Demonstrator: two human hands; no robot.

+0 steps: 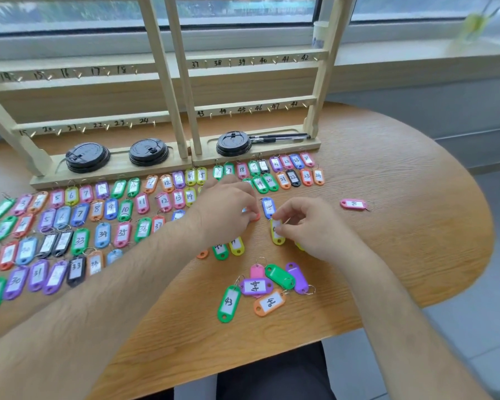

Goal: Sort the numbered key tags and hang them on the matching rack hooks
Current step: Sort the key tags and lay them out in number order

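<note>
Rows of coloured numbered key tags (78, 220) lie sorted across the left and middle of the wooden table (401, 215). Two wooden racks (168, 90) with numbered hooks stand behind them; no tags hang on the visible hooks. My left hand (228, 209) is curled over the tags mid-table, its fingertips pinching a small orange-red tag (255, 217). My right hand (309, 226) pinches the top of a yellow tag (277, 233) lying just below a blue tag marked 45 (268, 207). A loose pile of tags (266, 287), with 43 and 44 among them, lies nearer to me.
Three black cup lids (87, 157) and two pens (280, 137) sit in the rack bases. A lone pink tag (354, 204) lies at the right. A paper cup (319, 34) stands on the window sill behind. The table's curved edge runs along the right and front.
</note>
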